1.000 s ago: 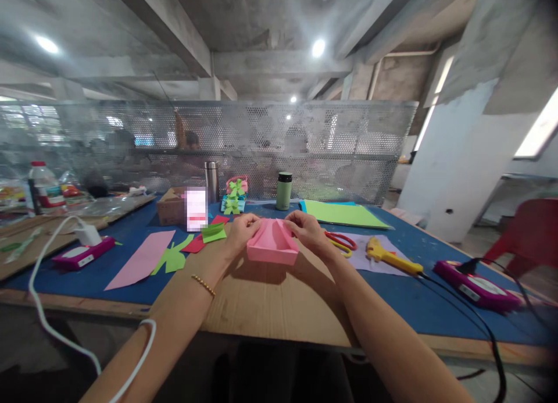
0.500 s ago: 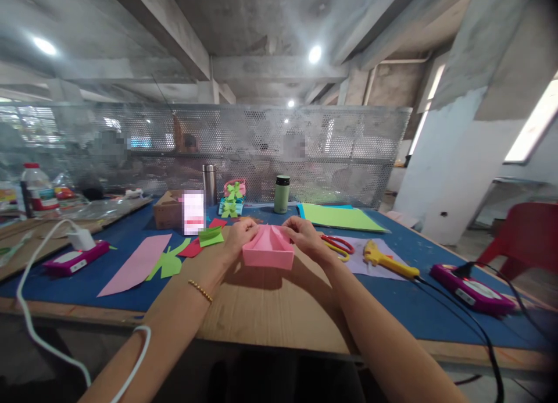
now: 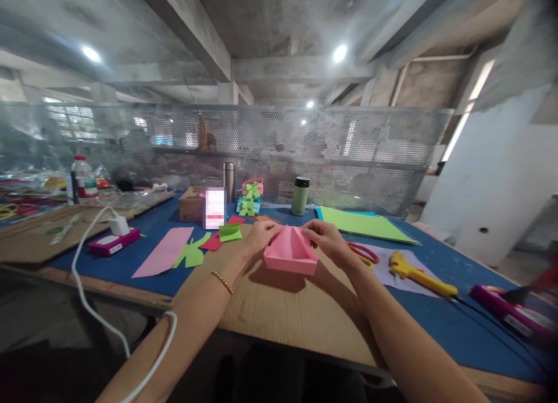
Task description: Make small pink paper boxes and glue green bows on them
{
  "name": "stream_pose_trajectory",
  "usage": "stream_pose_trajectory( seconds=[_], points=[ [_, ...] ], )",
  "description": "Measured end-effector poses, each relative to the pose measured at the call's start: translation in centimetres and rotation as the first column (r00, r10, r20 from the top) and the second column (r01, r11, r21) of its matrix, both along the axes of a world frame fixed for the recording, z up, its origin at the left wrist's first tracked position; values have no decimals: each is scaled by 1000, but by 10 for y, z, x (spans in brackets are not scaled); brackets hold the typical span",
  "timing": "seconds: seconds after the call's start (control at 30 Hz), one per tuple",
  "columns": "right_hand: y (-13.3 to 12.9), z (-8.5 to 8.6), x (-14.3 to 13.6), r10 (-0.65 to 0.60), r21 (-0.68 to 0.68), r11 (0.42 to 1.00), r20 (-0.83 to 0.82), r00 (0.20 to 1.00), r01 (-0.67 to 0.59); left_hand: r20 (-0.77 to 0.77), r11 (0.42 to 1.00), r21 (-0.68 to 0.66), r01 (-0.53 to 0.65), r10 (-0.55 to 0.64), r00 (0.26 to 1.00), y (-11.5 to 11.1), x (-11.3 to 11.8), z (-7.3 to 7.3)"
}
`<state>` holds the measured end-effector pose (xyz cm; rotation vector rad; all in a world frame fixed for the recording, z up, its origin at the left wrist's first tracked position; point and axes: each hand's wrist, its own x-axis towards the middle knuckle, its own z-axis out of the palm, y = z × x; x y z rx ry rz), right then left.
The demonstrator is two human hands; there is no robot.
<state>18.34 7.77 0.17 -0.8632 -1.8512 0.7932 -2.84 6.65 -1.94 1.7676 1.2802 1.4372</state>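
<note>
Between my hands is a pink folded paper box [image 3: 291, 262], raised a little over a brown cardboard sheet [image 3: 279, 316] and casting a shadow on it. Its near wall stands up straight, while the far end is folded inward to a peak. My left hand [image 3: 262, 235] pinches the far left corner. On the far right corner, my right hand [image 3: 325, 235] is closed with thumb and fingers. Some fingertips are hidden behind the paper.
Right of my hands lie red-handled scissors [image 3: 364, 252] and a yellow glue gun [image 3: 421, 280] on pale purple paper. Green sheets [image 3: 366, 225] and a green cup [image 3: 300, 196] stand behind. Leftward are pink paper [image 3: 163, 255], green cut-outs [image 3: 192, 253], and a white cable [image 3: 78, 286] crossing my left forearm.
The view has turned left, so everything sits further right in the picture. Both hands keep hold of the pink paper box, whose far end now looks more drawn together into a peak.
</note>
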Motion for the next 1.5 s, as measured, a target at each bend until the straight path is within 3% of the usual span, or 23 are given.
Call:
stream_pose_trajectory(
  seconds=[0.2, 0.37, 0.57, 0.8, 0.93, 1.13, 1.23, 1.37, 1.43, 1.5],
  points=[
    [3, -3, 1, 38, -71, 997, 27, 999, -36, -18, 1000, -4, -12, 12, 1000, 0, -2, 4],
    [2, -3, 0, 5, 7, 1000, 65, 998, -5, -9, 1000, -21, 16, -16, 1000, -2, -3, 9],
    [-1, 1, -2, -28, 52, 998, 77, 997, 24, 130, 995, -55, 89, -81, 988, 5, -3, 2],
    [5, -1, 3, -55, 91, 994, -23, 998, 57, 332, 970, -111, 216, -169, 928, 8, 0, -11],
    [7, -2, 4, -78, 94, 992, -15, 997, 79, 366, 960, -119, 253, -195, 910, 6, -2, -11],
    [8, -3, 5, -122, 116, 986, 21, 992, 119, 332, 975, -44, 219, -193, 923, 0, -3, -5],
    [11, -1, 7, -244, 188, 951, -26, 969, 245, 304, 984, -5, 181, -171, 937, -1, -2, -3],
    [0, 9, 5, -388, 338, 850, -121, 914, 405, 299, 994, 56, 98, -111, 948, 2, -1, -2],
    [-11, 15, 0, -405, 467, 783, -118, 907, 410, 306, 994, 104, 37, -68, 949, 4, -1, 0],
    [-22, 20, -8, -386, 548, 755, -74, 919, 361, 309, 988, 155, -19, -30, 950, 4, -1, 1]
  ],
)
